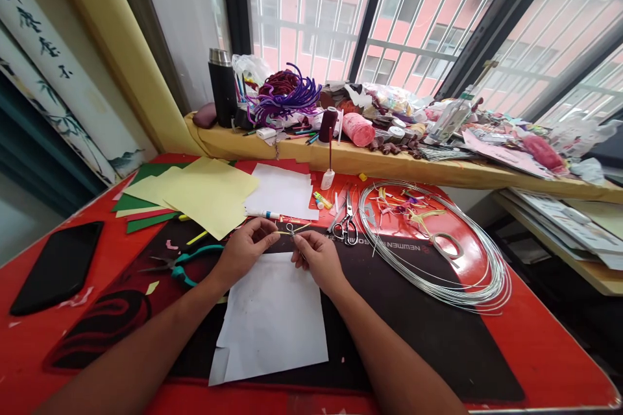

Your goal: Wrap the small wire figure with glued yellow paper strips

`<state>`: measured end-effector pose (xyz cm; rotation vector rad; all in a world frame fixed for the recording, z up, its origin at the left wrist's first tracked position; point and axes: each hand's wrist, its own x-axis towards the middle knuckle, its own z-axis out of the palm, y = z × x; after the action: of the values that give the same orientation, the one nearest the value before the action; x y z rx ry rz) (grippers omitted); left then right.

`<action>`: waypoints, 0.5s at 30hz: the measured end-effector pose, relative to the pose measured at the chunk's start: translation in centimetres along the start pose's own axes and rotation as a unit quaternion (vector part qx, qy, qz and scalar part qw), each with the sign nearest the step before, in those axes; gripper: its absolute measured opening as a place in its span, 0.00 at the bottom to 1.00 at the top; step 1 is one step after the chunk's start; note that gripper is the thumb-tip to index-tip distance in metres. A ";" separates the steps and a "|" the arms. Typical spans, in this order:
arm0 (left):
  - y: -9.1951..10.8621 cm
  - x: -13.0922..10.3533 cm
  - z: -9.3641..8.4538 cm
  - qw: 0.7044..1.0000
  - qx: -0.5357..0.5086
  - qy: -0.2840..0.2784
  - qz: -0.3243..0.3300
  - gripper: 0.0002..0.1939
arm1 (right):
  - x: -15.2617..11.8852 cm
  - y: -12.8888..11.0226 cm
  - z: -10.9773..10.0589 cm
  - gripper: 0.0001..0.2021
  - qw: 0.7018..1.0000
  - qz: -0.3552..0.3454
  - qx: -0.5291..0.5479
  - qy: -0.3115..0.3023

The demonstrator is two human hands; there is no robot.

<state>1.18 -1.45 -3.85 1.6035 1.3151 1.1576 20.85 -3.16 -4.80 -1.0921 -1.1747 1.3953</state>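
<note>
My left hand (247, 248) pinches one end of a thin yellow strip (304, 227) above the top edge of a white paper sheet (275, 324). Close beside it, my right hand (317, 258) is closed in a pinch on a small looped wire piece (290, 228), which the strip crosses. How the strip and wire are joined is too small to make out. Teal-handled pliers (182, 266) lie by my left forearm, partly hidden. Metal scissors (347, 224) rest on the far side of my right hand.
A large coil of silvery wire (494, 288) lies right, with tape roll (446, 246) and paper scraps inside it. Coloured paper sheets (209, 191), a black phone (58, 266) and a small glue bottle (328, 179) are on the red table. The sill (296, 152) is crowded with supplies.
</note>
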 end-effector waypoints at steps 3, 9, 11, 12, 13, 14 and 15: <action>0.0 0.0 0.1 1.000 0.003 -0.001 0.003 0.16 | 0.1 0.1 0.0 0.16 1.000 0.002 0.000 -0.001; -0.1 0.2 0.0 1.000 -0.013 -0.001 0.003 0.16 | 0.1 0.3 0.0 0.17 1.000 0.001 0.003 0.000; -0.2 0.3 0.0 1.000 -0.021 -0.002 0.002 0.16 | 0.1 0.2 0.1 0.17 1.000 0.002 0.005 0.001; -0.2 0.3 0.0 1.000 -0.022 -0.003 0.001 0.16 | 0.1 0.2 0.1 0.17 1.000 0.002 0.003 0.002; -0.2 0.3 0.0 1.000 -0.024 -0.004 -0.002 0.16 | 0.1 0.2 0.1 0.17 1.000 0.003 0.002 0.002; -0.3 0.3 0.0 1.000 -0.025 -0.005 -0.004 0.17 | 0.1 0.1 0.1 0.17 1.000 0.003 0.001 0.003; -0.3 0.4 0.0 1.000 -0.025 -0.005 -0.007 0.17 | 0.2 0.1 0.1 0.17 1.000 0.004 0.001 0.002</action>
<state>1.11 -1.01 -4.11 1.5600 1.2791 1.1644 20.76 -3.01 -4.93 -1.0986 -1.1679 1.4000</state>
